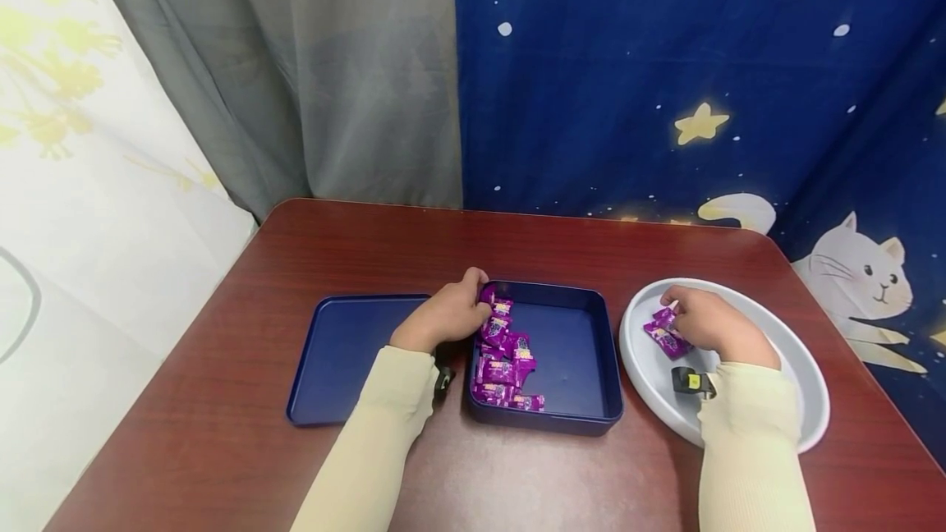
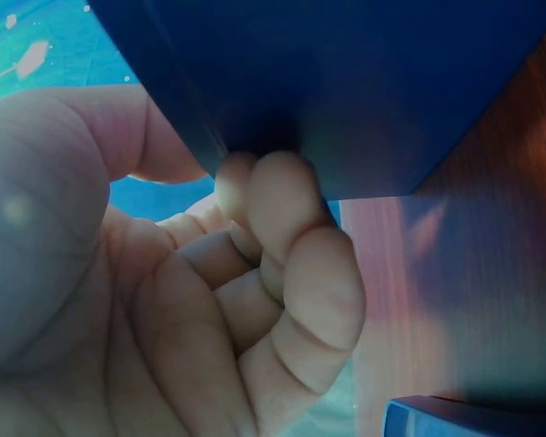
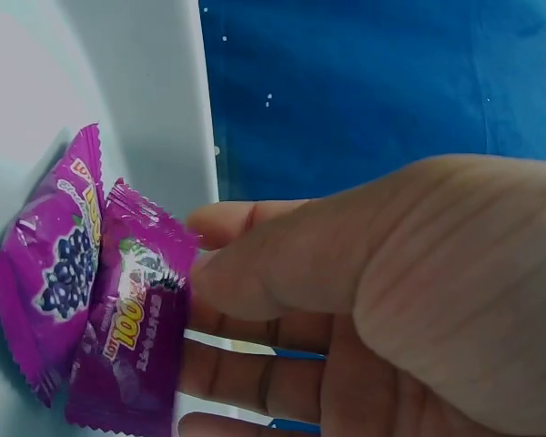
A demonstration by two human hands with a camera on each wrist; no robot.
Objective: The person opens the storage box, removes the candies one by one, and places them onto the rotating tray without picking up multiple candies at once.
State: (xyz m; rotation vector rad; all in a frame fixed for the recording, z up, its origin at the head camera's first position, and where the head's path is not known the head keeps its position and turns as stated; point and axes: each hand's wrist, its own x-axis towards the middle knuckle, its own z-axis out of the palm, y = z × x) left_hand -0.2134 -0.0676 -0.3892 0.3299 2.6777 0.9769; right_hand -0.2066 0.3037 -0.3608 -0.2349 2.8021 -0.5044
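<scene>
Both hands are at work on the dark red table (image 1: 517,474). Her or his left hand (image 1: 446,317) curls over the far left corner of the blue tin (image 1: 584,351), fingers (image 2: 291,246) folded against its outer wall in the left wrist view and the thumb hooked over the rim, apparently steadying the tin so that it does not slide. Whether those fingers also pinch a sweet inside cannot be told. Purple grape candy packets (image 1: 502,355) lie heaped along the left side of the tin, its right half bare. Beside the tin on the left lies the blue lid (image 1: 340,351), flat and just touching it. On the right, the right hand (image 1: 713,325) rests inside the white plate (image 1: 805,401), thumb and fingers pinching one purple candy packet (image 3: 132,337) against the plate's surface, next to a second packet (image 3: 50,273) already lying there; the two overlap slightly near the plate's far left rim.
</scene>
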